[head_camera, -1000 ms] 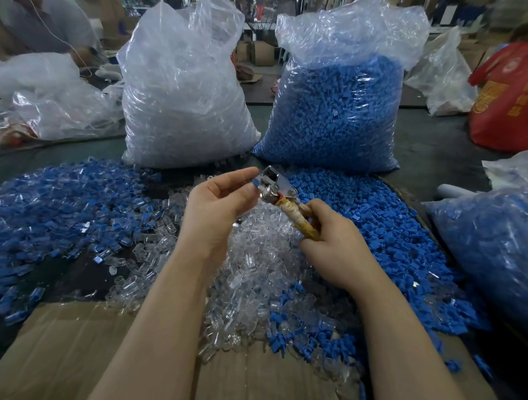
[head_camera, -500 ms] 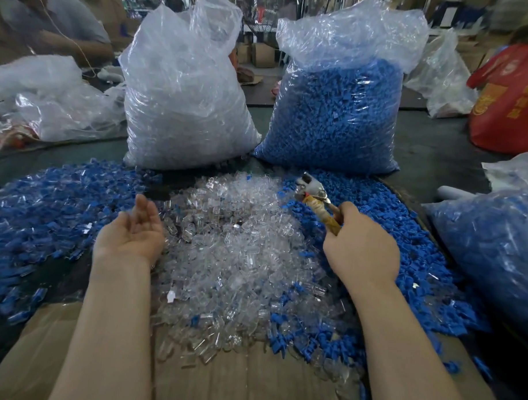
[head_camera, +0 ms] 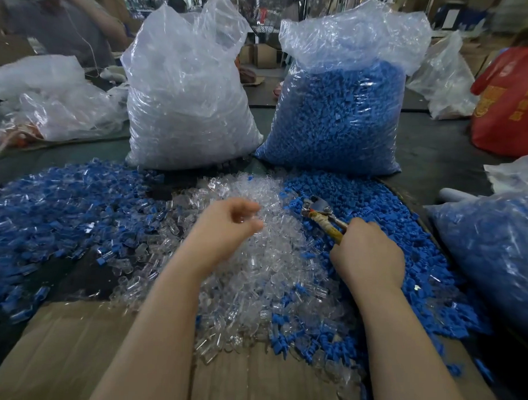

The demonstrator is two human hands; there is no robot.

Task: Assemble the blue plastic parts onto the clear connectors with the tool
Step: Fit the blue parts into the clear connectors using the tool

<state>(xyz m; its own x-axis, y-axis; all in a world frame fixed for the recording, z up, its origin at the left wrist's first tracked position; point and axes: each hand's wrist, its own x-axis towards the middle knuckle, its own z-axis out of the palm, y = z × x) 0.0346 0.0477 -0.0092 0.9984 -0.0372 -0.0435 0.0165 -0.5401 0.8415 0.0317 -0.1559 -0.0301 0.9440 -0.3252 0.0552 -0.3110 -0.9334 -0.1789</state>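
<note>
A heap of clear connectors (head_camera: 254, 277) lies in the middle of the table, with loose blue plastic parts (head_camera: 364, 200) heaped to its right. My left hand (head_camera: 226, 225) hovers over the top of the clear heap, its blurred fingers and thumb curled together on a clear connector (head_camera: 241, 219). My right hand (head_camera: 368, 254) grips the tape-wrapped handle of the metal tool (head_camera: 319, 209), whose head points up-left over the blue parts. Nothing is visible in the tool's jaws.
A pile of joined blue-and-clear pieces (head_camera: 62, 210) covers the left side. Behind stand a bag of clear connectors (head_camera: 188, 101) and a bag of blue parts (head_camera: 340, 118). Another filled bag (head_camera: 494, 252) is at the right, with cardboard (head_camera: 72, 342) in front. A person (head_camera: 62, 22) sits far left.
My left hand left the tool, swung out to the left pile with an open palm, then came back over the clear heap with curled fingers. The right hand lowered the tool to the blue parts.
</note>
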